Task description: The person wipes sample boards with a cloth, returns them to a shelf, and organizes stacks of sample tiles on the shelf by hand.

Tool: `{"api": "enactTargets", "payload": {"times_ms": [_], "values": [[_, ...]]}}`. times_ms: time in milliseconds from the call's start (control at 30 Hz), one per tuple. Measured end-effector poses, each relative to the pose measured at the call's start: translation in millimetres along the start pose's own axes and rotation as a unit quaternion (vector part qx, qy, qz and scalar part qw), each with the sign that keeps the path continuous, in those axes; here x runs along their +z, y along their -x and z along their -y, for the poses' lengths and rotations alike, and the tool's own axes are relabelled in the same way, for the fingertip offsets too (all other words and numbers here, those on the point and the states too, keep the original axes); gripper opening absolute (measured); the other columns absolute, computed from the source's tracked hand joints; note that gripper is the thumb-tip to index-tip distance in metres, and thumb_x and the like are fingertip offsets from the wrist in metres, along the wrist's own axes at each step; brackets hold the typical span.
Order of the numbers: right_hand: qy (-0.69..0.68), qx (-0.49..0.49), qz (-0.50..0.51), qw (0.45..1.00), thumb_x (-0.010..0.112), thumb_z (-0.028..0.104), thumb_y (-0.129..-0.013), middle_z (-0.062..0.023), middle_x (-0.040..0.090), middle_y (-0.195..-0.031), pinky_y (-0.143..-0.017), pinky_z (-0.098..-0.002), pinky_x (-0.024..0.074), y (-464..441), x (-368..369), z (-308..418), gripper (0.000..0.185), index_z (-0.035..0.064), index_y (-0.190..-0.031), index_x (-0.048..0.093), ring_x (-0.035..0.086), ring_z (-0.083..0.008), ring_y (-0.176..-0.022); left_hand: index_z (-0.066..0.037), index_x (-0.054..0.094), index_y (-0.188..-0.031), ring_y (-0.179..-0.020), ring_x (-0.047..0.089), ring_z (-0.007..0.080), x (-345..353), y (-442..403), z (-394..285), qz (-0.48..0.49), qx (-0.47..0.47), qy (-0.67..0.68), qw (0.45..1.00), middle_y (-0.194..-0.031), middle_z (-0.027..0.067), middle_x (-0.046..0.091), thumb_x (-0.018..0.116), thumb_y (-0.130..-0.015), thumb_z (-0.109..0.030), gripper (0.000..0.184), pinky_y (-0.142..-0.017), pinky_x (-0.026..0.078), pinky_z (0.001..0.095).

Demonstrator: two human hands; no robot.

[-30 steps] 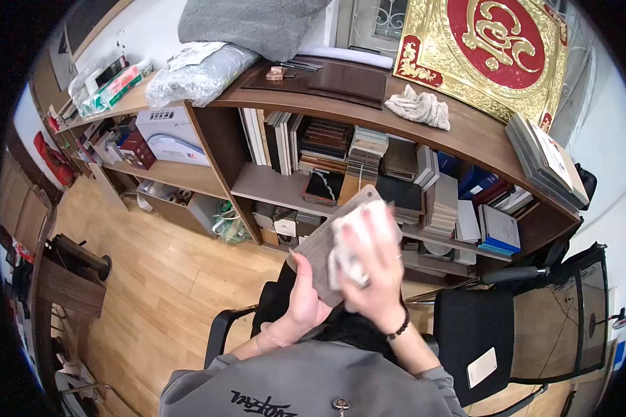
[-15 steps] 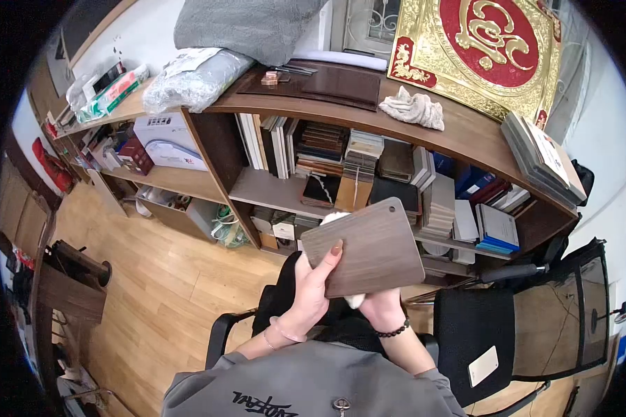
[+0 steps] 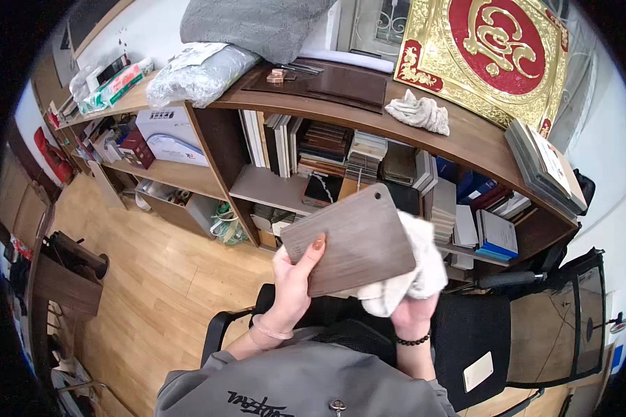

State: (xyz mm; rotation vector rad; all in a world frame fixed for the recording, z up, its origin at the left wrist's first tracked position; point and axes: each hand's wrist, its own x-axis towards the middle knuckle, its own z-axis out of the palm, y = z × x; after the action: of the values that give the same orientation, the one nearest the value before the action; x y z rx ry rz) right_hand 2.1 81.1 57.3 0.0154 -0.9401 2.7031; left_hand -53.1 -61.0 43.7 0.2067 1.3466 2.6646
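Observation:
A flat brown wood-grain panel with rounded corners and a small hole near its top corner is tilted in front of my body. My left hand grips its left edge, thumb on the face towards me and the other fingers mostly behind it. At the panel's lower right, my right hand holds a white cloth, which hangs partly behind the panel and covers most of my fingers. Another crumpled whitish cloth lies on top of the shelf unit.
A long shelf unit with sample boards and binders stands ahead. On it are a plastic-wrapped package, a dark panel and a gold-and-red plaque. A black chair at the right bears a phone.
My right hand has moved from the panel's front to behind it, then out to the right with the cloth. The panel has turned and shifted slightly left in my left hand.

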Motion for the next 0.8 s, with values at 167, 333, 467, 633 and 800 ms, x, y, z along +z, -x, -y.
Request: {"api": "enactTargets", "payload": {"times_ms": [167,333,467,633,800], "values": [[0.004,-0.016,0.075,0.997,0.037,0.042,-0.091,-0.0108,0.039,-0.133,-0.098,-0.0396,0.0371,4,-23,-17,0.054,0.0066,-0.132,0.034,0.044,-0.0254,-0.117,0.001,0.060,-0.097,-0.082,0.057,0.0090,5,4,3,0.024,-0.009,-0.009,1.000,-0.092,0.0049,0.063,0.066,-0.081,-0.012,0.022,-0.075,0.044,0.0231],[-0.023,0.072,0.017,0.997,0.037,0.043,-0.091,-0.0109,0.039,-0.133,-0.098,-0.0411,0.0372,4,-11,-7,0.055,0.0070,-0.132,0.033,0.044,-0.0258,-0.116,0.001,0.061,-0.097,-0.081,0.057,0.0092,-5,-18,-15,0.027,-0.019,0.007,0.999,-0.091,0.0051,0.064,0.067,-0.080,-0.011,0.022,-0.075,0.044,0.0233],[-0.153,0.067,0.062,0.984,0.036,0.045,-0.091,-0.0112,0.038,-0.134,-0.099,-0.0430,0.0360,5,-11,-14,0.056,0.0081,-0.133,0.033,0.043,-0.0269,-0.117,0.000,0.061,-0.095,-0.082,0.057,0.0097,4,0,9,0.090,-0.043,-0.024,0.995,-0.091,0.0049,0.064,0.068,-0.078,-0.010,0.021,-0.076,0.045,0.0242],[-0.114,0.082,0.000,0.990,0.034,0.048,-0.090,-0.0109,0.037,-0.134,-0.101,-0.0450,0.0330,3,-8,-15,0.057,0.0091,-0.133,0.033,0.040,-0.0277,-0.120,0.000,0.059,-0.098,-0.084,0.058,0.0105,-2,-13,-5,0.041,-0.011,0.000,0.999,-0.093,0.0044,0.063,0.068,-0.078,-0.009,0.024,-0.078,0.045,0.0254],[-0.108,0.035,-0.038,0.993,0.034,0.048,-0.090,-0.0101,0.037,-0.135,-0.102,-0.0447,0.0309,-6,-11,-7,0.058,0.0100,-0.134,0.032,0.038,-0.0274,-0.122,-0.001,0.056,-0.105,-0.090,0.056,0.0110,-6,-14,7,0.011,-0.019,0.041,0.999,-0.099,0.0040,0.061,0.067,-0.079,-0.011,0.030,-0.082,0.043,0.0261]]}}
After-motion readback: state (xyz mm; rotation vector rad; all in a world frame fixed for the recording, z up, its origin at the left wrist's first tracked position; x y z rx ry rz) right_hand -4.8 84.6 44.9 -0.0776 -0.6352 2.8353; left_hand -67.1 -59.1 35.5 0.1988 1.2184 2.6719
